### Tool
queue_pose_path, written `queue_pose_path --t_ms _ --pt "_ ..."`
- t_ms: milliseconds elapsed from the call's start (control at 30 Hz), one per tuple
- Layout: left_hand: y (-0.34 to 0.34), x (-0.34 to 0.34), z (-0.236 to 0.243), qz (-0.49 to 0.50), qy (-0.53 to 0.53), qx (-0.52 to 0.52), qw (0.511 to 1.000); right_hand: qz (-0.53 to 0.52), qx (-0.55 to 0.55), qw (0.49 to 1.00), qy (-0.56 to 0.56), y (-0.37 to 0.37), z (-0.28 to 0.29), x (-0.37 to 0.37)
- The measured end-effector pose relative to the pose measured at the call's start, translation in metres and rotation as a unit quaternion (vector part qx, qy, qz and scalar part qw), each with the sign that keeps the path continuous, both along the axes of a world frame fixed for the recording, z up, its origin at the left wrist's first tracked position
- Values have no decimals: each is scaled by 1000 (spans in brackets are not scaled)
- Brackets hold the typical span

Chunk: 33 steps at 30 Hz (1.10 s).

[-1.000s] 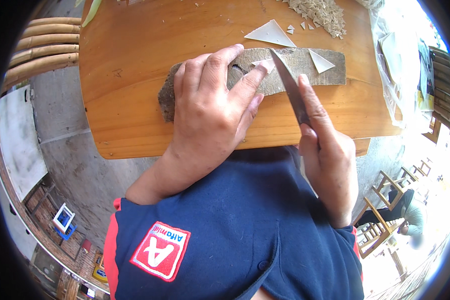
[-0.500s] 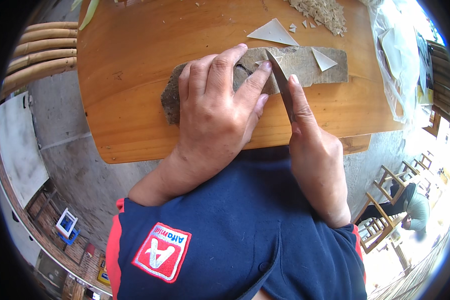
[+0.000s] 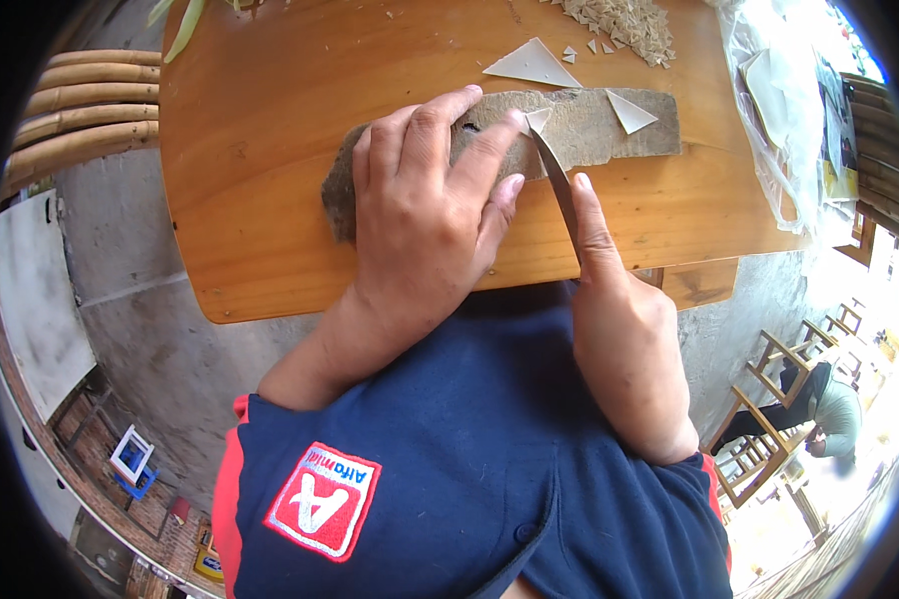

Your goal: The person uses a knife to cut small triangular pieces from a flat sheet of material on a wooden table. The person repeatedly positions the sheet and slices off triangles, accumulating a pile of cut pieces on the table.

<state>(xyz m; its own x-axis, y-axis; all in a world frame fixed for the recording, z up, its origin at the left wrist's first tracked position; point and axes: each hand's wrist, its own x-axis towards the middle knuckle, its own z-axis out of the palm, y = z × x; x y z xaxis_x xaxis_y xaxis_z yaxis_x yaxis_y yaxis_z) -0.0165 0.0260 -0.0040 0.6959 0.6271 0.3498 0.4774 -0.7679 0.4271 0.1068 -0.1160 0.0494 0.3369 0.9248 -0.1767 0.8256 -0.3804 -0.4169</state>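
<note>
My right hand grips a knife, its index finger laid along the dark blade. The blade's tip rests at a small whitish piece on a worn wooden board. My left hand lies over the board's left part with its fingers stretched out. Its index fingertip touches the edge of the small piece. A larger whitish triangle lies on the right of the board, and a flat triangular sheet sits on the table just beyond it.
The board lies on a varnished wooden table. At the far edge is a heap of tiny cut pieces, with a clear plastic bag at the right. Wooden stools and a bending person are behind on the right.
The knife has come nearer to me, so its tip sits lower on the board. My left index finger has drawn back leftward, uncovering more of the small piece.
</note>
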Motion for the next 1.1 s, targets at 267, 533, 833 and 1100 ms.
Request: queue_pose_path --t_ms 267,533,833,1100 --pt "-4 -1 -2 -4 3 17 1000 -44 71 994 76 -3 -1 11" --pt "-9 0 -3 -3 5 30 1000 0 39 999 17 6 2 29" --pt "-13 0 0 13 26 28 999 94 32 994 -34 19 2 64" --pt "-13 0 -1 12 22 18 1000 111 25 993 -40 18 -3 64"
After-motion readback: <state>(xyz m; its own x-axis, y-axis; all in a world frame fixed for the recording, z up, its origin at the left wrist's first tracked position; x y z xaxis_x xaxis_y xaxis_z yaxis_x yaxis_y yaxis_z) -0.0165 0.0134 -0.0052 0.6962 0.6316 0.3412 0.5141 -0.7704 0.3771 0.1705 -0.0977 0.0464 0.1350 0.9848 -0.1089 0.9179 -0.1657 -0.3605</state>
